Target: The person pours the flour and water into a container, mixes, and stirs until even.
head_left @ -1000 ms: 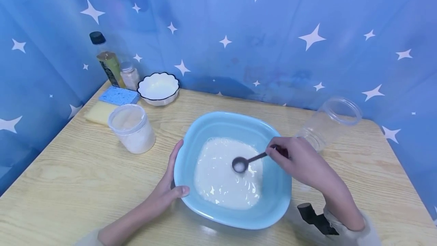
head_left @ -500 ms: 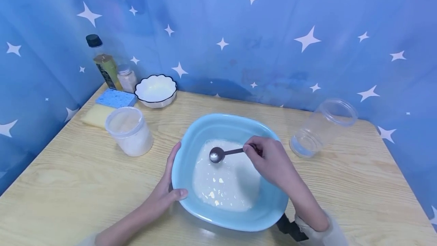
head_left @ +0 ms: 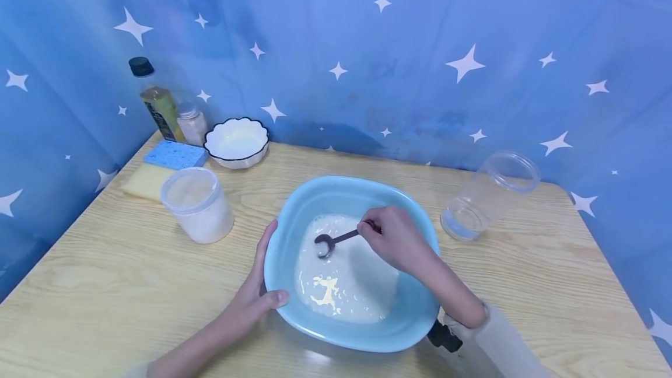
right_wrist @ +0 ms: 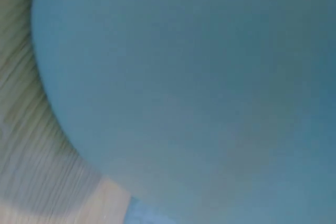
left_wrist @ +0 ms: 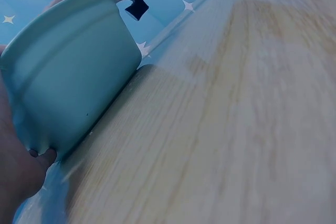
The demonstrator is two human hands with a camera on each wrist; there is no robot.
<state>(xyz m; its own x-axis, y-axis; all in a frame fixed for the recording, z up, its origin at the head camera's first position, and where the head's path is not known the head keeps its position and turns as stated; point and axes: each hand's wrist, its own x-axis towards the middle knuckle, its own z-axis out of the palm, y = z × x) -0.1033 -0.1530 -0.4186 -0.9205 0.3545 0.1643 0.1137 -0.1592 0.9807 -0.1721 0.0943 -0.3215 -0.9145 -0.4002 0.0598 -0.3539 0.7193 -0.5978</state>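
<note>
Head view: stirring white liquid in the blue basin (head_left: 294,214), mid-step by the look of it. Right hand (head_left: 394,238) pinching the spoon (head_left: 331,242) handle, bowl dipping into the liquid left of the fingertips. Left hand (head_left: 257,293) bracing the basin rim, thumb hooked over. Next calling for gentle, spill-free sweeps.

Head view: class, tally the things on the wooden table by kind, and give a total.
Basins: 1, light blue basin
Bowls: 1, white bowl
Spoons: 1, spoon
Sponges: 2, blue sponge, yellow sponge
Plastic jars: 2, lidded jar, open jar
Bottles: 2, oil bottle, small bottle
Total: 9
</note>
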